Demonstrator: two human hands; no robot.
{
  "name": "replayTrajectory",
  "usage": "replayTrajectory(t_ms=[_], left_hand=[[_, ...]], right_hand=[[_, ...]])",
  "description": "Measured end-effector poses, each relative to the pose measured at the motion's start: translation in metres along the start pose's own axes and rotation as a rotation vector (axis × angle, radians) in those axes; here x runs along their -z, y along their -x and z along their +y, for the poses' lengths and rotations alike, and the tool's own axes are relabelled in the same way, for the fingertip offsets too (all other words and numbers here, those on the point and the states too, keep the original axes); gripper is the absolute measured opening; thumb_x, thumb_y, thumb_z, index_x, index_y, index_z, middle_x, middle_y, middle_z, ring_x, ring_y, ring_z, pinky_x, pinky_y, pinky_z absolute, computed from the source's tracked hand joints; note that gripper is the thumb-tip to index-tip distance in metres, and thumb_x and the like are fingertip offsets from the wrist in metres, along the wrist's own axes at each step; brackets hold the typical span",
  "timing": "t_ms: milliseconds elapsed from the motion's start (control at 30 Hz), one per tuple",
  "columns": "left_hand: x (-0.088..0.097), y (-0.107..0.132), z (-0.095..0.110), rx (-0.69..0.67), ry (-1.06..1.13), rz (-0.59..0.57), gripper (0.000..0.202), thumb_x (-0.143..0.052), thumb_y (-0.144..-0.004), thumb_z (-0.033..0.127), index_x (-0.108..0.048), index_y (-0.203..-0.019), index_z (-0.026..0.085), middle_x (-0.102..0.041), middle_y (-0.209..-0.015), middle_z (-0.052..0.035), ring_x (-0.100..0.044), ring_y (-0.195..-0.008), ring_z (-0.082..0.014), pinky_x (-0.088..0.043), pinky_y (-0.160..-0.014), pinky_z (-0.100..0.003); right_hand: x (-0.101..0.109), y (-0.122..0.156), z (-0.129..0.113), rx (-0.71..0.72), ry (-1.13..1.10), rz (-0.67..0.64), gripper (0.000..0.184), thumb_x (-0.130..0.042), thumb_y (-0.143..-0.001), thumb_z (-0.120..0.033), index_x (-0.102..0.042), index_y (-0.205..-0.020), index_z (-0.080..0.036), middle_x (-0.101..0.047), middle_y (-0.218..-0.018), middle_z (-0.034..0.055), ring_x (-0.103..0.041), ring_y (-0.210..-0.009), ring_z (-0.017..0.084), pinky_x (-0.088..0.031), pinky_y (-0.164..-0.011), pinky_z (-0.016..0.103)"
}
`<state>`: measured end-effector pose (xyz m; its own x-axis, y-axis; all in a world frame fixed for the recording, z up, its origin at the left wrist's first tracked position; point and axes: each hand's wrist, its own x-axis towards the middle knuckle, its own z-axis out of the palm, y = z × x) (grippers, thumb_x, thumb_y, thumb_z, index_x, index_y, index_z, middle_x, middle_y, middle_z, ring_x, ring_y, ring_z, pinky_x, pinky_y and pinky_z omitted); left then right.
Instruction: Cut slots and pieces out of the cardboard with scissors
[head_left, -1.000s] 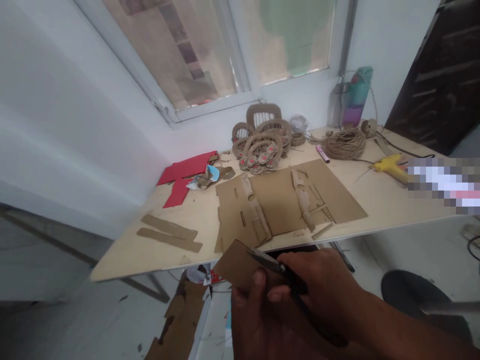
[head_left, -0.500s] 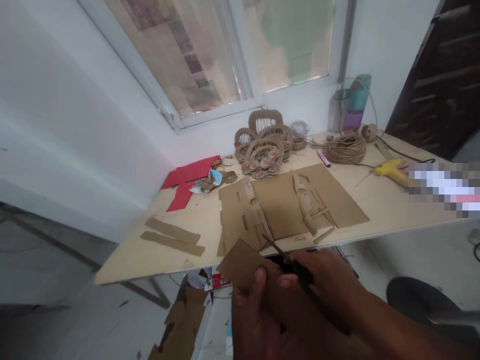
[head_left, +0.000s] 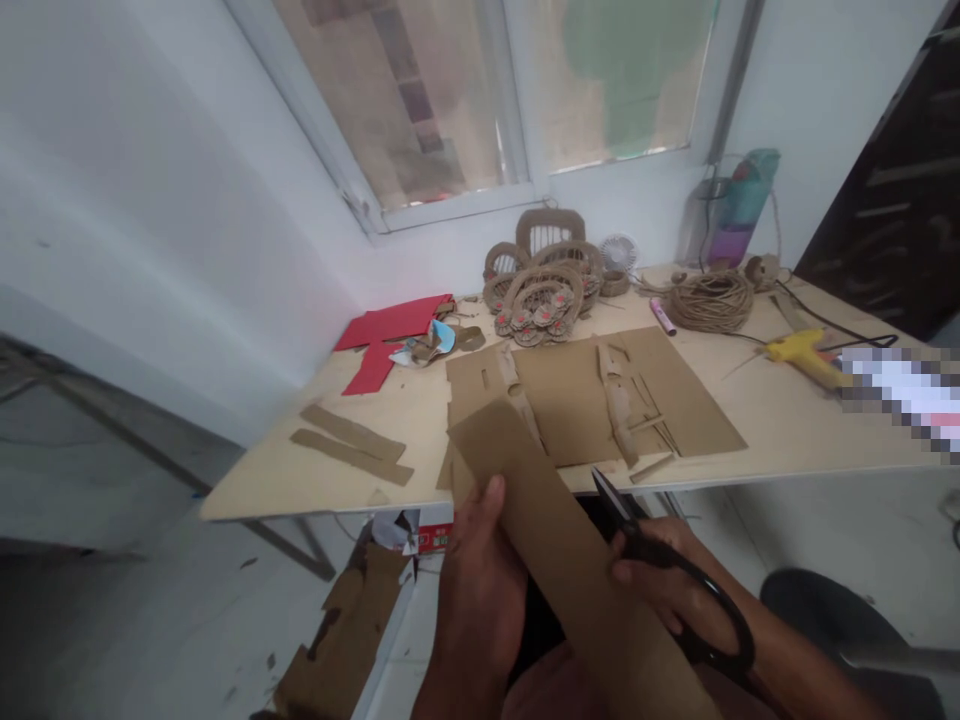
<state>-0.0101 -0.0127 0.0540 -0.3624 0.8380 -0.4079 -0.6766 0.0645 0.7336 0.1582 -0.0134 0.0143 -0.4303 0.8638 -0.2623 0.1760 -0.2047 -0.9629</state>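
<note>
My left hand (head_left: pixel 480 590) grips a long brown cardboard strip (head_left: pixel 559 530) by its left edge, thumb on top. The strip runs from the table's front edge down toward my lap. My right hand (head_left: pixel 667 590) holds black scissors (head_left: pixel 675 580) at the strip's right edge, their blades pointing up and left and slightly apart. Beyond the hands, a large flat cardboard sheet (head_left: pixel 592 395) with cut slots and loose strips lies on the light wooden table (head_left: pixel 300 480).
Two cardboard strips (head_left: pixel 349 445) and red paper (head_left: pixel 390 325) lie at left. Woven cardboard baskets (head_left: pixel 544 285), a twine coil (head_left: pixel 709 300), a yellow glue gun (head_left: pixel 802 350) and a bottle (head_left: pixel 739 205) stand at the back and right. Cardboard scraps (head_left: pixel 330 650) lie on the floor; a dark stool (head_left: pixel 832 620) is at right.
The cardboard piece has been raised and turned so its full length shows. The scissors have moved from on top of it to its right edge. The view shifted slightly left.
</note>
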Motion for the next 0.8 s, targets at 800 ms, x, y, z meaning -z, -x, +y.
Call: replayTrajectory(t_ms=[800], left_hand=[[0.042,0.009,-0.046,0.25,-0.194,-0.058,0.04,-0.079,-0.058,0.023,-0.069,-0.096,0.016,-0.073,-0.093,-0.0117,-0.069,-0.084,-0.0277,-0.053,-0.073,-0.038]], right_hand=[[-0.008,-0.037,0.01,0.075,-0.063,0.244,0.041,-0.054,-0.08,-0.057,-0.06,-0.083,-0.016,-0.05,-0.045,-0.0058,-0.052,-0.043,0.014,-0.04,-0.045,0.023]])
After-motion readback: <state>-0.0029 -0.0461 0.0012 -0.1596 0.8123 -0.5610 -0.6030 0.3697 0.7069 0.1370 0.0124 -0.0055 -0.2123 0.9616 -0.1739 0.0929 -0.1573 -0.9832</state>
